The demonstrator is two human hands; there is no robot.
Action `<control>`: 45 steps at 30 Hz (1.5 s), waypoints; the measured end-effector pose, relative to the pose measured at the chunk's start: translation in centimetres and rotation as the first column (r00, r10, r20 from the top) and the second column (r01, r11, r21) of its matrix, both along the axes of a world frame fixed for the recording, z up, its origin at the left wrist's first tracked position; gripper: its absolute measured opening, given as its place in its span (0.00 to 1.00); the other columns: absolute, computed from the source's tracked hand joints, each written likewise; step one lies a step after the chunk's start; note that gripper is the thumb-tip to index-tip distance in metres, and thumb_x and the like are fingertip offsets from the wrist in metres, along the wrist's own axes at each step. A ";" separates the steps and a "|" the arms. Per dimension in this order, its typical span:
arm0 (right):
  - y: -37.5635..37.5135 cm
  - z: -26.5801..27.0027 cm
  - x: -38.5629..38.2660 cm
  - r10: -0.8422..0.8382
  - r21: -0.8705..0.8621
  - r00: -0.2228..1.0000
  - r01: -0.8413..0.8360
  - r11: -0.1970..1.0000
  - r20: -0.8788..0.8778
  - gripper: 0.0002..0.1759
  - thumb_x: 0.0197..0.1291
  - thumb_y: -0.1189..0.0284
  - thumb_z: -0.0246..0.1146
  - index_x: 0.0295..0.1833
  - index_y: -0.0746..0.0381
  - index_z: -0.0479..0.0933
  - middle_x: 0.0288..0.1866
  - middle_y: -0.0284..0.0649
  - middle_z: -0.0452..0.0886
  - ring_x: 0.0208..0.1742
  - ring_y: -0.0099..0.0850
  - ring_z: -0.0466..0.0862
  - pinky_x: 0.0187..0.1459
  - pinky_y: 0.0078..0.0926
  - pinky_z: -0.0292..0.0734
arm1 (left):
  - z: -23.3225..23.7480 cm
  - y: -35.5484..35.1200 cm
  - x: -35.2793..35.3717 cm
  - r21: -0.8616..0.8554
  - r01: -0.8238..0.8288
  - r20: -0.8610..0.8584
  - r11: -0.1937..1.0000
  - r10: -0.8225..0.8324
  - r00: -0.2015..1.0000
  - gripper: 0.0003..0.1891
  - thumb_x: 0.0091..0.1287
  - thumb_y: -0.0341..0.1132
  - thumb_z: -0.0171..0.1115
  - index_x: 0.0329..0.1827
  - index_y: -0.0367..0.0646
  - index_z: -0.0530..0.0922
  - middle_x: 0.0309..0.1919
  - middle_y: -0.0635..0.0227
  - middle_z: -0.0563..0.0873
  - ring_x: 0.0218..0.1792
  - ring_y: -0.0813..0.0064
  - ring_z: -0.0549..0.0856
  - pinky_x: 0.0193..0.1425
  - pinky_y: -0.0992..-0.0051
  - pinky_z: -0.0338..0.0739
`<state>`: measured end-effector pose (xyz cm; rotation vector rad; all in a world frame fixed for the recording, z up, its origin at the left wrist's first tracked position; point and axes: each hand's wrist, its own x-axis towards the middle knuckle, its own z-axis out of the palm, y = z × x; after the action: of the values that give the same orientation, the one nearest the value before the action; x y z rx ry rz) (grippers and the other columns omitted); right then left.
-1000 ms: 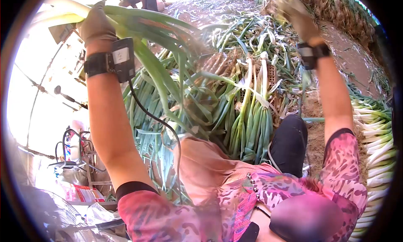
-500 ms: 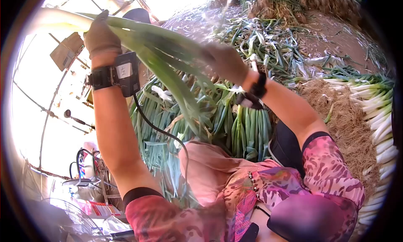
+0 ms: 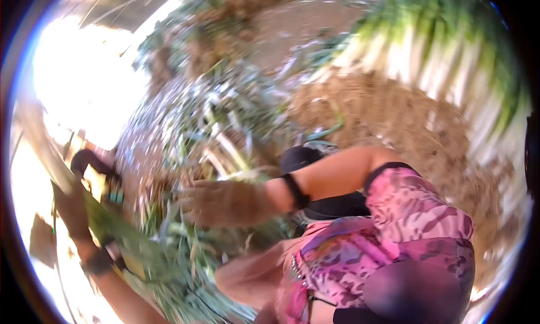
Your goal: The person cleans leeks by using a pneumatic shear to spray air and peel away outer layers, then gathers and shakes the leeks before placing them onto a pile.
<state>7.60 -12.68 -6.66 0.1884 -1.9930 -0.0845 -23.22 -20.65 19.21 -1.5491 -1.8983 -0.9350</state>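
Note:
A long green onion (image 3: pixel 49 155) slants through the left side of the view, its white stalk up and its green leaves trailing down to the right. My left hand (image 3: pixel 73 211), in a brown glove, is closed around it where white turns to green. In the middle, my gloved right hand (image 3: pixel 228 203) reaches leftward with its fingers stretched out and nothing visible in them. It hovers over the green leaves (image 3: pixel 191 262) by my knee; motion blurs it somewhat. Two pale stalks (image 3: pixel 230 149) lie just beyond it.
Loose trimmed leaves (image 3: pixel 208 99) litter the ground ahead. A row of cleaned green onions (image 3: pixel 410 54) curves along the upper right, beside a heap of brown roots (image 3: pixel 382 110). A dark seat (image 3: pixel 337 206) is under me. Bright glare washes out the upper left.
The view has swung to the right. My right hand has come off the leaves and down toward my knee. My left hand still holds the green onion, now lower at the left edge.

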 end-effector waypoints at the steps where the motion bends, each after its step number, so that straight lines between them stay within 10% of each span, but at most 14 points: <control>1: 0.3 2.6 1.0 -0.070 0.049 0.998 0.069 0.996 0.000 0.27 0.61 0.68 0.58 0.65 0.66 0.71 0.72 0.54 0.71 0.77 0.51 0.67 0.78 0.48 0.60 | -2.7 1.4 2.5 -0.130 0.103 -0.004 0.986 -0.104 0.995 0.15 0.68 0.37 0.67 0.50 0.35 0.79 0.34 0.61 0.86 0.34 0.71 0.83 0.38 0.68 0.78; 5: 2.7 5.6 0.9 -0.586 0.383 0.809 0.558 0.736 -0.053 0.31 0.67 0.67 0.52 0.73 0.69 0.63 0.76 0.57 0.66 0.79 0.54 0.63 0.79 0.56 0.55 | -16.4 4.3 7.7 -0.734 0.326 -0.114 0.596 -0.581 0.806 0.18 0.63 0.38 0.69 0.50 0.35 0.80 0.37 0.55 0.88 0.36 0.62 0.87 0.39 0.63 0.80; 6: 4.0 3.9 0.1 -0.399 0.251 0.915 0.400 0.881 -0.059 0.30 0.65 0.63 0.53 0.67 0.71 0.68 0.72 0.59 0.70 0.74 0.56 0.68 0.77 0.62 0.54 | -19.5 5.1 8.5 -0.797 0.364 -0.114 0.482 -0.711 0.694 0.19 0.62 0.38 0.70 0.51 0.36 0.80 0.38 0.53 0.88 0.37 0.60 0.88 0.39 0.61 0.81; 8: 4.5 -0.5 2.2 -0.494 0.309 0.868 0.456 0.835 0.053 0.29 0.63 0.63 0.55 0.65 0.71 0.69 0.65 0.58 0.76 0.61 0.57 0.80 0.70 0.63 0.67 | -19.3 2.4 17.2 -0.892 0.342 0.233 0.295 -0.348 0.908 0.27 0.57 0.36 0.70 0.59 0.35 0.75 0.40 0.46 0.88 0.44 0.45 0.87 0.45 0.55 0.80; 10: 4.8 -4.6 4.8 -0.466 0.240 0.864 0.420 0.875 0.187 0.26 0.63 0.65 0.56 0.63 0.70 0.72 0.47 0.52 0.82 0.42 0.49 0.85 0.50 0.55 0.78 | -23.2 3.9 18.7 -0.821 0.519 0.391 0.238 -0.428 0.815 0.30 0.54 0.39 0.72 0.60 0.35 0.75 0.41 0.44 0.88 0.47 0.43 0.87 0.47 0.53 0.81; 14: 4.2 -3.3 8.9 -0.444 0.012 0.880 0.448 0.894 0.171 0.08 0.63 0.66 0.59 0.38 0.60 0.78 0.19 0.37 0.79 0.23 0.37 0.84 0.23 0.35 0.77 | -19.3 5.8 22.8 -0.960 0.248 0.114 0.133 -0.623 0.774 0.18 0.59 0.41 0.68 0.48 0.39 0.80 0.38 0.46 0.88 0.41 0.46 0.88 0.44 0.54 0.84; 18: 9.3 4.0 13.9 -0.578 0.061 0.815 0.579 0.813 -0.037 0.08 0.59 0.65 0.63 0.37 0.58 0.79 0.21 0.37 0.80 0.23 0.38 0.84 0.21 0.42 0.75 | -13.6 11.5 26.9 -0.774 0.230 -0.202 0.590 -0.574 0.794 0.16 0.55 0.33 0.71 0.45 0.36 0.82 0.35 0.47 0.89 0.37 0.50 0.90 0.41 0.60 0.86; 19: 10.5 6.6 16.4 -0.706 0.075 0.708 0.703 0.708 0.019 0.08 0.57 0.65 0.64 0.37 0.56 0.80 0.22 0.38 0.82 0.24 0.37 0.85 0.20 0.42 0.74 | -9.1 11.3 32.9 -0.797 -0.045 -0.342 0.602 -0.390 0.855 0.26 0.62 0.33 0.64 0.65 0.41 0.72 0.44 0.41 0.87 0.50 0.44 0.87 0.55 0.49 0.82; 21: 13.5 12.1 22.9 -0.915 0.004 0.400 0.916 0.401 0.045 0.10 0.54 0.62 0.67 0.40 0.54 0.81 0.24 0.38 0.84 0.28 0.36 0.86 0.21 0.40 0.75 | -6.0 12.7 35.1 -0.293 0.352 -0.609 0.889 -0.458 0.648 0.30 0.59 0.33 0.70 0.68 0.44 0.74 0.59 0.47 0.79 0.63 0.50 0.77 0.67 0.50 0.71; 26: 11.2 22.5 49.2 -0.959 -0.333 0.264 0.917 0.218 0.100 0.28 0.56 0.56 0.69 0.56 0.64 0.78 0.37 0.44 0.87 0.34 0.35 0.88 0.37 0.33 0.83 | 0.4 12.7 40.8 0.171 0.609 -0.746 0.775 -0.302 0.594 0.30 0.59 0.29 0.70 0.68 0.43 0.74 0.63 0.56 0.78 0.66 0.52 0.74 0.72 0.55 0.67; 30: 8.5 14.1 68.7 -0.943 -0.588 -0.143 0.752 -0.300 0.299 0.35 0.60 0.51 0.67 0.63 0.66 0.78 0.50 0.49 0.85 0.47 0.38 0.85 0.51 0.33 0.80 | -4.4 13.6 36.4 -0.035 0.540 -0.677 0.841 -0.418 0.606 0.29 0.60 0.29 0.70 0.67 0.43 0.75 0.66 0.55 0.75 0.69 0.50 0.72 0.76 0.54 0.64; 33: 4.4 1.9 77.7 -0.614 -0.468 -0.358 0.416 -0.779 0.704 0.33 0.64 0.48 0.62 0.63 0.64 0.80 0.63 0.53 0.80 0.63 0.44 0.81 0.65 0.39 0.74 | -10.6 15.3 30.6 -0.289 0.344 -0.584 0.893 -0.449 0.676 0.32 0.58 0.33 0.73 0.67 0.43 0.74 0.71 0.56 0.71 0.72 0.49 0.68 0.79 0.51 0.60; 35: 3.2 -0.5 77.0 -0.576 -0.536 -0.350 0.213 -0.817 0.739 0.33 0.64 0.48 0.62 0.63 0.63 0.81 0.67 0.54 0.79 0.68 0.49 0.79 0.69 0.40 0.72 | -13.3 15.2 28.0 -0.476 0.234 -0.408 0.848 -0.448 0.796 0.35 0.56 0.36 0.74 0.69 0.43 0.72 0.71 0.55 0.70 0.74 0.49 0.66 0.77 0.49 0.61; 45: 6.3 -1.3 80.4 -0.374 -0.170 -0.463 0.423 -0.890 0.804 0.48 0.69 0.33 0.45 0.46 0.72 0.85 0.46 0.60 0.86 0.49 0.50 0.88 0.55 0.46 0.79 | -24.8 14.0 21.4 -0.632 0.480 0.069 0.609 -0.573 0.817 0.28 0.55 0.32 0.75 0.61 0.38 0.77 0.59 0.50 0.80 0.63 0.48 0.77 0.69 0.58 0.71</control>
<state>87.96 -6.40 -8.00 -2.7821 -0.8639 -0.2314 -1.84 -6.61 -5.63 -2.6118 -1.7509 -0.3562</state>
